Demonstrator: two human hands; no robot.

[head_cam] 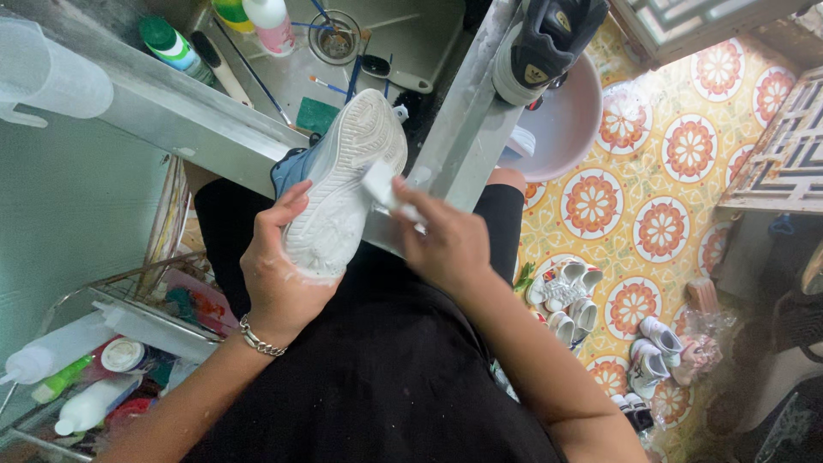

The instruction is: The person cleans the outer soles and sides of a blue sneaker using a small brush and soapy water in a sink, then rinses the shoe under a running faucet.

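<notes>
Seen from above, a seated person in black clothing is holding a white sneaker [345, 184] sole-up over their lap, its toe pointing away toward a metal sink [411, 43]. The left hand [279, 270], wearing a chain bracelet [260, 340] at the wrist, is cupping the heel end from below and from the left, its fingers curled around the shoe's edge and its thumb lying along the side. The right hand [441, 244] is sitting just right of the shoe, its fingers pressed together and pinching a small white block [380, 184], possibly a cleaning sponge or eraser, though blur is making that hard to tell. The block is touching the sole's right edge near the middle. A dark sneaker [540, 43] is resting on the sink's metal rim. Several small white shoes [566, 291] are lying on the patterned orange tile floor [669, 171] to the right. Squeeze bottles [60, 377] are standing in a wire rack at lower left.
</notes>
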